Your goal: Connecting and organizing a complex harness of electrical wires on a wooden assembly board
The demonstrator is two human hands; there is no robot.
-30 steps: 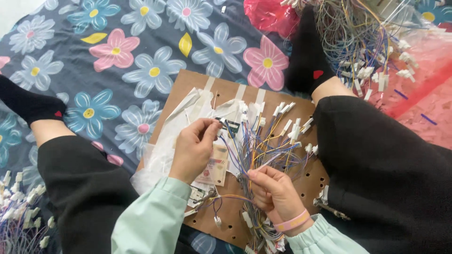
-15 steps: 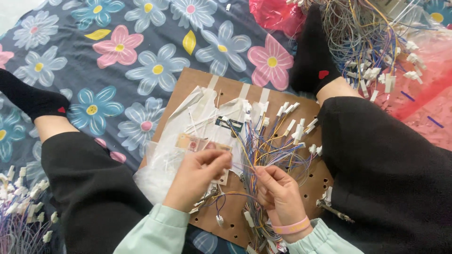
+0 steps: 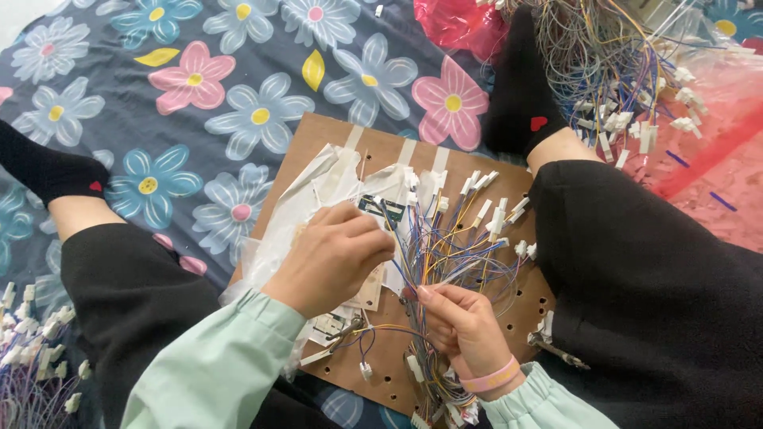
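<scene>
A person sits on a floral blanket (image 3: 238, 103) with legs spread, looking down at a brown pegboard (image 3: 318, 143) lying between the knees. Both feet wear black socks and the legs are in black trousers. Pale green sleeves cover both arms.

The left hand (image 3: 338, 258) rests near the middle of the board, fingers curled inward and pinched on thin wires at the left edge of a wire bundle (image 3: 445, 254); its back faces the camera, so the fingertips are mostly hidden. Under and beside it lie crumpled clear plastic (image 3: 278, 230) and small paper cards (image 3: 369, 290).

The right hand (image 3: 461, 326) sits lower on the board, just right of the left hand, with a pink band (image 3: 489, 377) at the wrist. Its fingers are narrowly closed around strands at the bottom of the same bundle.

The bundle is a tangle of blue, yellow, orange and purple wires fanning upward across the board, ending in white connectors (image 3: 485, 214).

A larger heap of wires (image 3: 604, 71) lies at top right, beside red plastic (image 3: 457, 24). More white connectors (image 3: 32, 334) sit at the left edge
</scene>
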